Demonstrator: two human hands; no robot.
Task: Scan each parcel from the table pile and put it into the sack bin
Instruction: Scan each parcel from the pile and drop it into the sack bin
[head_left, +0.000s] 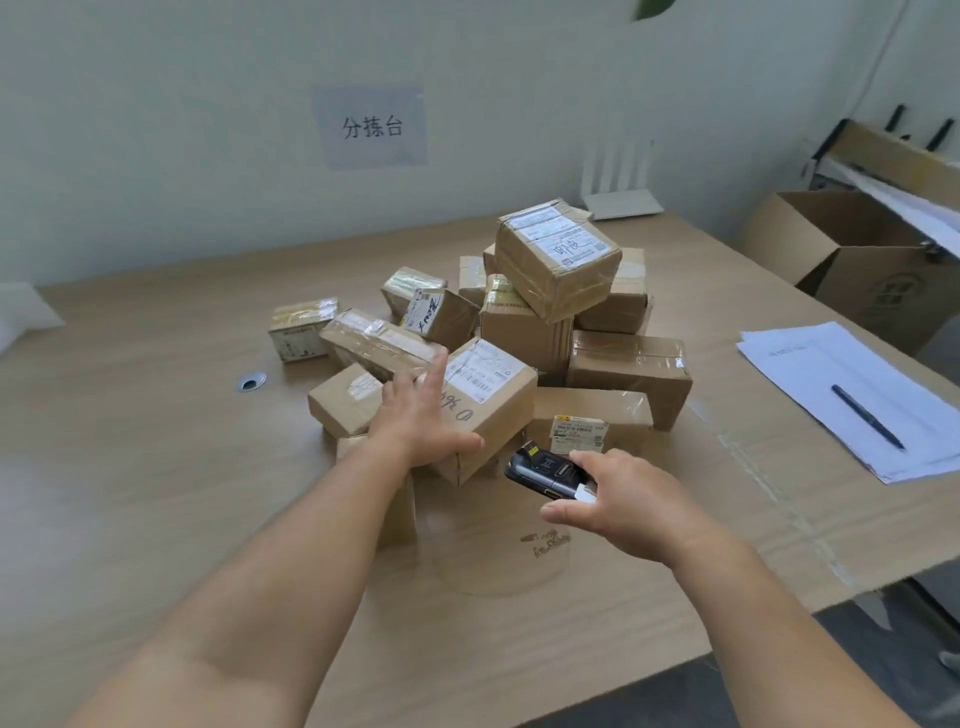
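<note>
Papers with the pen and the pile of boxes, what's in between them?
Nothing. The head view shows only bare table between the papers with the pen and the nearest box.

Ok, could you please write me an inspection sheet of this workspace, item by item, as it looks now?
Surface: wooden table, one round cable hole.
Job's things: pile of taped cardboard parcels; scanner; sack bin not in view.
Clutter: sheets of paper with a pen on them.
Hands: left hand rests on the front parcel, fingers straight; right hand holds the scanner.
Cables: thin line on the right wall, perhaps a cable.
Surroundings: paper sign on the wall; open cardboard box beside the table.
</note>
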